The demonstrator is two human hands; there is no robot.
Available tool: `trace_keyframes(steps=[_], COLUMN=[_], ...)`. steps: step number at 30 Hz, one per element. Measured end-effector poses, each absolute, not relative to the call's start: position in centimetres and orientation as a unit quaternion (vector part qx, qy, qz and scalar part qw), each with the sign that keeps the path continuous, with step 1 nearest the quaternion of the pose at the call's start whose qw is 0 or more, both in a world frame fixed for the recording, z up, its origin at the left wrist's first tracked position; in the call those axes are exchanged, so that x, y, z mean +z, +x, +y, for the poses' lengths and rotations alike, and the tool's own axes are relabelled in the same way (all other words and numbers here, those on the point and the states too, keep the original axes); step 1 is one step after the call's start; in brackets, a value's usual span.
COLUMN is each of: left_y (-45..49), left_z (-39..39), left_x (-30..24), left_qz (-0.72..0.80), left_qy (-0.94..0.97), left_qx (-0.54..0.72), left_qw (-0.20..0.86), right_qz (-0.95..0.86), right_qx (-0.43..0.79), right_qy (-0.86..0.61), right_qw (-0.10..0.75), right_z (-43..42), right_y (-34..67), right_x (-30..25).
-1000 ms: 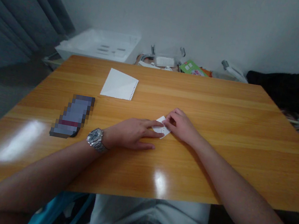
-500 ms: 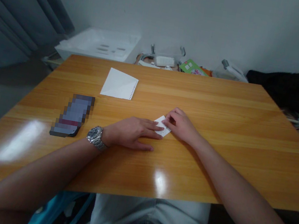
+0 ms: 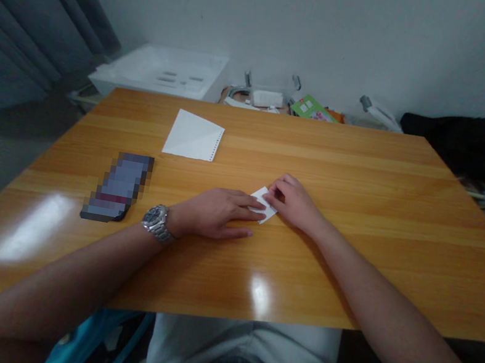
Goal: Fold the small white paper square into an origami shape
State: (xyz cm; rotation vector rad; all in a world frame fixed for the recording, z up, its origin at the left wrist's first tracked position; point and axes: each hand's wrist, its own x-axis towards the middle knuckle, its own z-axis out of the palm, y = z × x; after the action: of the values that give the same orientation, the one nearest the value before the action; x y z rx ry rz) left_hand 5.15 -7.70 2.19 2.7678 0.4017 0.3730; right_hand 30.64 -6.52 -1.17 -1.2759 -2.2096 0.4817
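Note:
A small folded piece of white paper (image 3: 269, 212) lies on the wooden table in front of me, partly covered by my fingers. My left hand (image 3: 220, 214), with a metal watch on its wrist, lies palm down with fingers stretched out, and its fingertips rest on the paper from the left. From the other side, my right hand (image 3: 294, 203) has its thumb and fingers curled together at the paper's right edge. Those fingers hide exactly how that edge is gripped.
A larger white sheet (image 3: 194, 137) with a perforated edge lies farther back on the table (image 3: 384, 200). To the left of my left hand is a phone (image 3: 118, 188), its screen blurred out. Behind the table stand a white plastic bin (image 3: 168, 71) and a green booklet (image 3: 314, 108).
My left hand's fingers have shifted very slightly on the paper, with the thumb a little higher. My right hand and the paper stay in nearly the same place.

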Motion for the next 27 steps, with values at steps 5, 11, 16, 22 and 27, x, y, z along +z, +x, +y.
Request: trace_keyframes(steps=[5, 11, 16, 22, 27], left_y=[4.97, 4.81, 4.77, 4.93, 5.17], left_z=[-7.67, -7.62, -7.63, -7.79, -7.93], left_x=[2.26, 2.52, 2.76, 2.52, 2.38], left_qz=[0.136, 0.126, 0.126, 0.135, 0.146], left_qy=[0.969, 0.971, 0.971, 0.968, 0.972], left_qx=[0.125, 0.119, 0.108, 0.121, 0.11], left_qw=[0.162, 0.164, 0.171, 0.175, 0.151], right_qz=[-0.818, -0.818, -0.819, -0.817, -0.817], right_qx=[0.185, 0.183, 0.182, 0.191, 0.181], right_qy=[-0.471, -0.472, -0.471, -0.476, -0.478], right_qw=[0.275, 0.274, 0.273, 0.264, 0.266], right_z=[-6.56, -6.55, -6.58, -6.76, -6.59], right_y=[30.61, 30.64, 30.67, 30.53, 30.56], right_x=[-1.1, -1.1, -1.07, -0.67, -0.95])
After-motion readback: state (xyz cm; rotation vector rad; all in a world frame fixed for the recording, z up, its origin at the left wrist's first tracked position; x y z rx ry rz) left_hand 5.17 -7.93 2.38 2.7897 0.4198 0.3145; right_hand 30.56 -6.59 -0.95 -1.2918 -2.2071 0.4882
